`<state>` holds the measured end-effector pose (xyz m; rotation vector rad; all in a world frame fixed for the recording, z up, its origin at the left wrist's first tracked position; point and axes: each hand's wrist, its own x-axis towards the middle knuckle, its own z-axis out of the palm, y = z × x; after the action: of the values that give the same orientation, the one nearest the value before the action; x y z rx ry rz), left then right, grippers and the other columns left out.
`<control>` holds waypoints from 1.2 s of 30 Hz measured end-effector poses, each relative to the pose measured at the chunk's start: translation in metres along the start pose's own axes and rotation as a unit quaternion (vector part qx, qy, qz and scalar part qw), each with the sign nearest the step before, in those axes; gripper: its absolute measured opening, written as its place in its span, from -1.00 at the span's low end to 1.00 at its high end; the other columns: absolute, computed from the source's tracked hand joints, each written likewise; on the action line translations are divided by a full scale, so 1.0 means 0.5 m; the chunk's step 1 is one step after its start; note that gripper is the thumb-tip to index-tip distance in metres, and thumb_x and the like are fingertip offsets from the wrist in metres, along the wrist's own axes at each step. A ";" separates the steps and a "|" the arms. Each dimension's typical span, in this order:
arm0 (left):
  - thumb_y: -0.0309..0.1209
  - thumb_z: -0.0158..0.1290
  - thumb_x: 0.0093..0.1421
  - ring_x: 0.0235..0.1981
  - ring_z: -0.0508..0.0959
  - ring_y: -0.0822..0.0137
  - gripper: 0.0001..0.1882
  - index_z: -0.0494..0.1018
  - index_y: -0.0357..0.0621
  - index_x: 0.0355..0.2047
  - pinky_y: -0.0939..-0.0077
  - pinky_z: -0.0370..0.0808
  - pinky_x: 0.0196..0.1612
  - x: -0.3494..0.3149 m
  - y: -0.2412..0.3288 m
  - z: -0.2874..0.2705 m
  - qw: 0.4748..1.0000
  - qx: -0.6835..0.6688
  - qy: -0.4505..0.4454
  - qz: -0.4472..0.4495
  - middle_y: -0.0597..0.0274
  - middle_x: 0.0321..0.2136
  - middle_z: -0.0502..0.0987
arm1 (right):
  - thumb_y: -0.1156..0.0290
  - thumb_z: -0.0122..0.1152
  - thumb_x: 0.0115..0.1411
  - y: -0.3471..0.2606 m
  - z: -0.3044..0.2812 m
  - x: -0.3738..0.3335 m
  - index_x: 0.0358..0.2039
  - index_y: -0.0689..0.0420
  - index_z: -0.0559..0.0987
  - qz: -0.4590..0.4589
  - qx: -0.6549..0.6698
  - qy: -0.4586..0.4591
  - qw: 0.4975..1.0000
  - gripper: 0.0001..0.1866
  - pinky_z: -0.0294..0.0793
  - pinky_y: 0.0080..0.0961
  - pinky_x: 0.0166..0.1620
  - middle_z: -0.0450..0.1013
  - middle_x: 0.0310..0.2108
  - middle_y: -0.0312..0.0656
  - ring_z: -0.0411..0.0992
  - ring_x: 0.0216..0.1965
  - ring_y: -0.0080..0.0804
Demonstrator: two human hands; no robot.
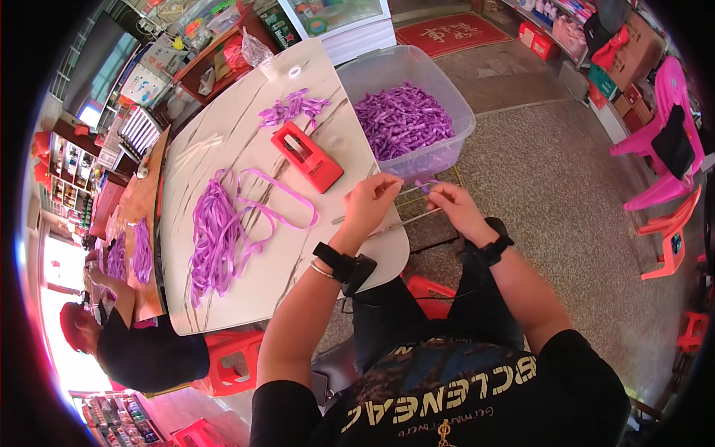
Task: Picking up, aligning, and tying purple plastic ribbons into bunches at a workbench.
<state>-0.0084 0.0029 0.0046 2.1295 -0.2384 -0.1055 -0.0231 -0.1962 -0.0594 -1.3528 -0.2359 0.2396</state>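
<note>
My right hand (pixel 456 208) is closed in a pinch on a small piece of purple ribbon (pixel 425 184), just past the table's right edge. Close to its left, my left hand (pixel 372 200) is also pinched; whatever lies between its fingertips is too small to make out. A red device with a slot (pixel 307 158) lies on the white marbled table (pixel 238 153). Long purple ribbons (pixel 217 242) are heaped to its left, one loop trailing toward it. Beyond it lies a small pile of purple ribbon pieces (pixel 294 109).
A clear plastic bin (pixel 463 123) full of purple ribbon pieces stands against the table's right edge. A co-worker (pixel 141 346) sits at the left by a wooden table (pixel 149 201) with more ribbon bundles. Pink and red chairs (pixel 674 134) stand at the right.
</note>
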 end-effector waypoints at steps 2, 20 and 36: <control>-0.36 0.01 0.08 -0.51 0.36 0.63 -0.80 0.48 -0.19 -0.32 0.72 0.30 -0.42 0.002 0.000 0.002 1.000 -0.004 -0.001 -0.006 0.40 -0.54 0.47 | 0.38 -0.02 0.17 0.017 0.011 0.001 -0.40 0.19 0.43 0.009 0.010 0.001 1.000 -0.85 0.33 -0.72 -0.32 0.38 -0.51 -0.36 0.34 -0.46 -0.65; 0.01 0.08 -0.09 -0.50 0.45 0.45 -0.62 0.55 -0.01 -0.43 0.44 0.16 -0.37 0.017 0.029 0.010 0.984 0.170 -0.020 -0.050 0.35 -0.60 0.48 | 0.37 -0.04 0.18 0.003 0.056 -0.057 -0.36 0.24 0.44 0.058 0.031 0.007 0.998 -0.81 0.37 -0.71 -0.37 0.43 -0.52 -0.27 0.39 -0.49 -0.61; 0.00 0.10 -0.13 -0.42 0.48 0.36 -0.66 0.56 0.08 -0.45 0.32 0.09 -0.31 0.037 0.001 0.014 0.980 0.187 -0.029 -0.053 0.35 -0.52 0.53 | 0.34 0.13 0.03 -0.109 0.069 -0.342 -0.51 0.17 0.53 -0.069 -0.259 -0.140 0.953 -0.84 0.33 -0.53 -0.44 0.43 -0.58 -0.20 0.41 -0.53 -0.41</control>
<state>0.0083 -0.0071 0.0017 2.5170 -0.1895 -0.1978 -0.1947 -0.2269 -0.0042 -1.8124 -0.6658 0.2630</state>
